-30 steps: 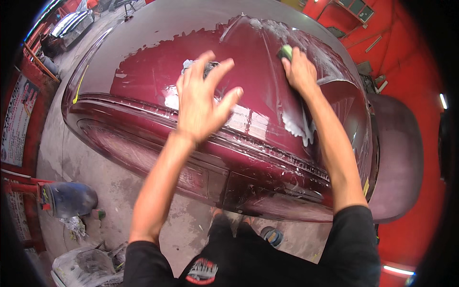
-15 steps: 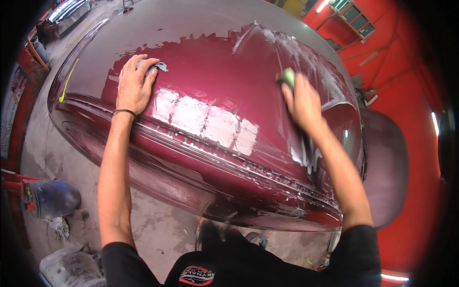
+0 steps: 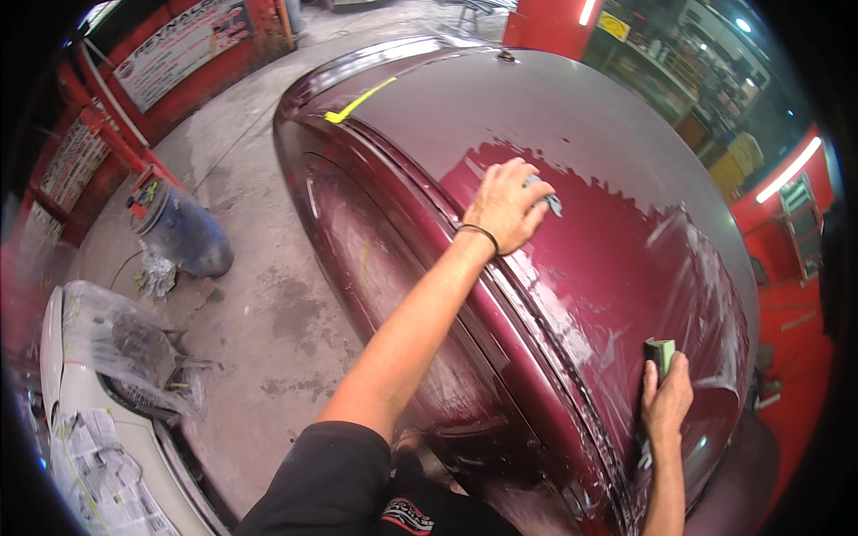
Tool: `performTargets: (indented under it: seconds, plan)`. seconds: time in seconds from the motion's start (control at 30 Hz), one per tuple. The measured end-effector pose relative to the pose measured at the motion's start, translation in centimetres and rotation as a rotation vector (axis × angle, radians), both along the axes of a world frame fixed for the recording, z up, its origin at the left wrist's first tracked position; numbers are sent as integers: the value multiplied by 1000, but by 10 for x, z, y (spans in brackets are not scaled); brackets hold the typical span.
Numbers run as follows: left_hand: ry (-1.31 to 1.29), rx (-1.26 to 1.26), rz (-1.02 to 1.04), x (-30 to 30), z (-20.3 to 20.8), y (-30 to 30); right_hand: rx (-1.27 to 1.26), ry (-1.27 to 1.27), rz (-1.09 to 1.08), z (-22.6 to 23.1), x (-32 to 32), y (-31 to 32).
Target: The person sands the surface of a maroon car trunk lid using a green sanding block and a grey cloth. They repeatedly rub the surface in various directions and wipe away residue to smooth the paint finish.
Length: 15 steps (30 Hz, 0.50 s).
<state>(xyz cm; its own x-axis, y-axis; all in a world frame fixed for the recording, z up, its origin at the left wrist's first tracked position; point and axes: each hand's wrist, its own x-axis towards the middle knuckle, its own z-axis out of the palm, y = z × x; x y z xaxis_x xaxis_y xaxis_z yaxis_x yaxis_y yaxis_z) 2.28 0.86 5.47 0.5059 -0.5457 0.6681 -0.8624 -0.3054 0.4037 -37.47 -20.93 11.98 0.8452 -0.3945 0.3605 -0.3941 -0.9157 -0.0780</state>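
A dark red car roof (image 3: 599, 246) lies under both my hands, wet and glossy in the middle, dull grey toward the far side. My left hand (image 3: 506, 207) rests on it near the side rail, fingers curled over a crumpled grey-blue cloth (image 3: 551, 202). Farther right, my right hand (image 3: 668, 402) grips a green sanding block (image 3: 663, 355) with a dark side, between thumb and fingers. Whether the block touches the paint I cannot tell. Whitish streaks of slurry (image 3: 710, 299) cover the roof beyond it.
Yellow tape (image 3: 359, 100) marks one corner of the roof. A blue drum (image 3: 188, 234) stands on the concrete floor at the left. Nearer, a pale car (image 3: 183, 464) is partly covered with plastic film and newspaper (image 3: 107, 473). Shelves (image 3: 657, 67) stand at the far right.
My view has swung left, so the car appears turned. The blurred block in my right hand is now sharp and looks nearer the roof's near edge. My left hand still holds the cloth.
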Motion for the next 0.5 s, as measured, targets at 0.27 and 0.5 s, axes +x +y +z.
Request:
performTargets:
  seconds: [0.27,0.5]
  plan:
    - [9,-17,-66,-3,8,-8,-205,9,-235,3,180,-248]
    - [1,45,0,3,6,20,-77,-126,160,-11,44,-23]
